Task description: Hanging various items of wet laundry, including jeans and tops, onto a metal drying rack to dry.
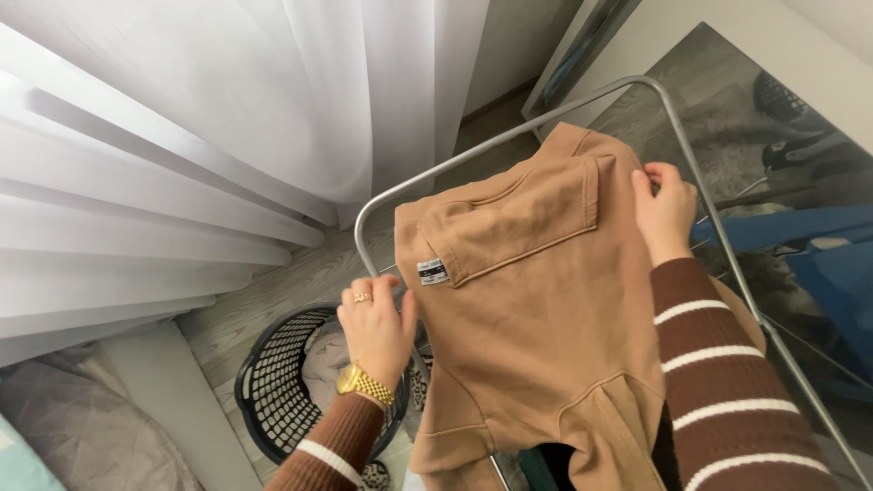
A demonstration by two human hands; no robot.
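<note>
While white sheer curtains (182, 136) fill the far left of the head view, a black mesh laundry basket (273, 391) stands on the wood-look floor (273, 291) below them, with pale fabric inside it. Just right of the basket, left hand (375, 329), ring and gold watch on it, closes on the left edge of a tan garment (536, 309); thumb and fingers pinch the cloth, though the exact grip is partly hidden behind the fold. Garment is draped over the grey metal bar of a drying rack (382, 195), spread flat, flap pocket and small sewn label facing up. Judged soft, limp, medium-weight knit: will sag and fold wherever unsupported, not slippery, not fragile; best held at hems or seam edges, two points apart, as now. Right hand (664, 214), in a brown white-striped sleeve, pinches the garment's upper right corner by the rack's rail. Blue cloth (800, 236) hangs further right.
</note>
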